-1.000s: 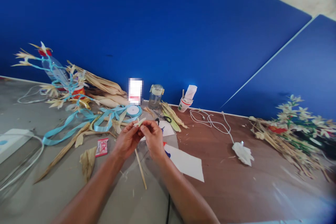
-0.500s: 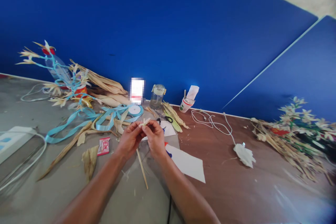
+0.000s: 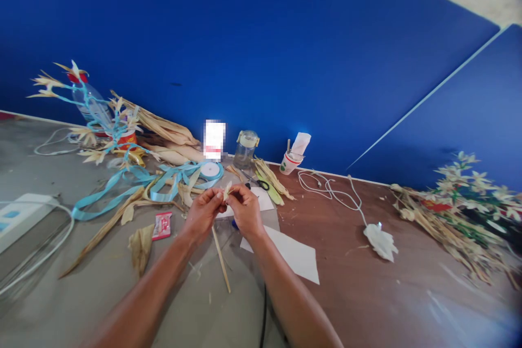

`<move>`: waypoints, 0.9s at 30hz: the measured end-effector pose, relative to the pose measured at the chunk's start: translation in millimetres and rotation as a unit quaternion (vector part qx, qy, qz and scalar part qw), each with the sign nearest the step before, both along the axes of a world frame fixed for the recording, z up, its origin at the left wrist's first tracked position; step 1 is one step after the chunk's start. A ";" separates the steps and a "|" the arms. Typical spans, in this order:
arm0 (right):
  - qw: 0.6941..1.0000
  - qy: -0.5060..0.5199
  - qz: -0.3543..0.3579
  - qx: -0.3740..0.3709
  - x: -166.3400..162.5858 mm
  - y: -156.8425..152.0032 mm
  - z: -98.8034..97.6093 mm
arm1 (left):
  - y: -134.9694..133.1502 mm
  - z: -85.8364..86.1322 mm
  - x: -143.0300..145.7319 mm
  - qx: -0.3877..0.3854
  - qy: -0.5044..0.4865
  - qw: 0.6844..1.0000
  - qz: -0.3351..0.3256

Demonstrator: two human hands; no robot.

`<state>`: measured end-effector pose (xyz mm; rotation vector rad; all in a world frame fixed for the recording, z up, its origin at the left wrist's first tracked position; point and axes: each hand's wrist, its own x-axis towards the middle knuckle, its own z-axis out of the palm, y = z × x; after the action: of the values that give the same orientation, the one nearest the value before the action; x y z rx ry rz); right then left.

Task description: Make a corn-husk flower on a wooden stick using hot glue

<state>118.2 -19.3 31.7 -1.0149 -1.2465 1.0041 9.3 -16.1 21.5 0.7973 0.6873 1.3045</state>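
My left hand [image 3: 203,213] and my right hand [image 3: 247,210] meet in front of me, both pinching a small pale husk piece [image 3: 227,191] at the top of a thin wooden stick [image 3: 221,258]. The stick slants down from my left hand toward me. Both hands have fingers pressed together around the husk. Below them lie white paper sheets [image 3: 296,254] on the table [image 3: 367,293].
Light blue ribbon [image 3: 122,187] and its spool [image 3: 210,170] lie to the left among dried husks [image 3: 163,130]. A glass jar [image 3: 245,149], paper cup [image 3: 290,161], scissors [image 3: 256,183], white cable [image 3: 330,190], red sachet [image 3: 162,225] and husk flowers [image 3: 460,206] surround me. A power strip [image 3: 16,215] sits far left.
The husk piece has turned from lying flat to more upright between my fingers. My hands shifted slightly right and the view drifted a little.
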 end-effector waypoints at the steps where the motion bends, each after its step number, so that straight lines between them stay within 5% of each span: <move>1: 1.000 -0.008 -0.001 -0.001 0.6 0.1 1.2 | 0.0 0.1 0.0 0.006 0.015 1.000 0.006; 11: 0.993 -0.113 0.011 0.015 10.3 0.3 11.1 | 2.2 -6.5 -1.7 0.085 0.223 0.970 0.053; 21: 0.971 -0.224 0.070 0.037 31.0 0.6 22.0 | -0.7 1.2 -1.8 0.103 0.253 0.962 -0.003; 27: 0.975 -0.195 0.106 0.006 38.6 3.3 17.9 | -0.7 -0.4 -2.0 0.072 0.206 0.974 -0.060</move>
<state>156.8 -16.0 49.6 -1.1222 -1.7116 0.9850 7.2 -16.8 21.1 1.2299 0.8632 1.0970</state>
